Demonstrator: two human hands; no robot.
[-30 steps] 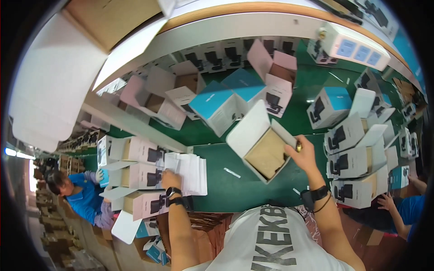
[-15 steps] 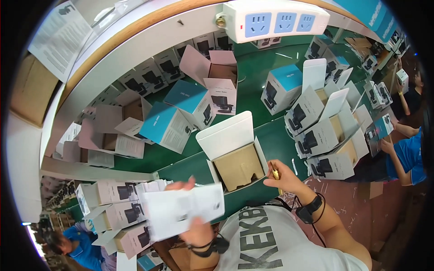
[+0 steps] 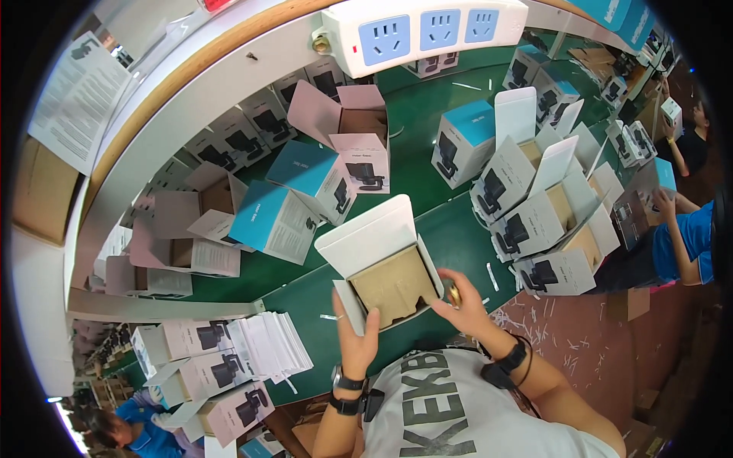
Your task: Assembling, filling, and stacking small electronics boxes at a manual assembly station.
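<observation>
An open white carton (image 3: 365, 238) with its lid raised stands in front of me on the green table. A brown cardboard insert (image 3: 393, 285) with notched edges fills it. My left hand (image 3: 356, 343) grips the carton's left wall, thumb over the near left corner and fingers along the outside. On the other side, my right hand (image 3: 467, 307) is closed round a small yellow object (image 3: 456, 295) whose kind I cannot make out. Its thumb and fingertips touch the carton's right edge. A stack of white leaflets (image 3: 275, 345) lies left of my left hand.
Open cartons (image 3: 534, 229) stand in a row at the right, and more printed cartons (image 3: 214, 362) at the left. Blue-topped cartons (image 3: 276, 217) sit behind. A power strip (image 3: 427, 34) hangs overhead. Co-workers in blue (image 3: 687, 240) are at both sides.
The white leaflet has left my left hand, which has moved right onto the carton. The leaflet stack at the left is now uncovered. My right hand has come against the carton.
</observation>
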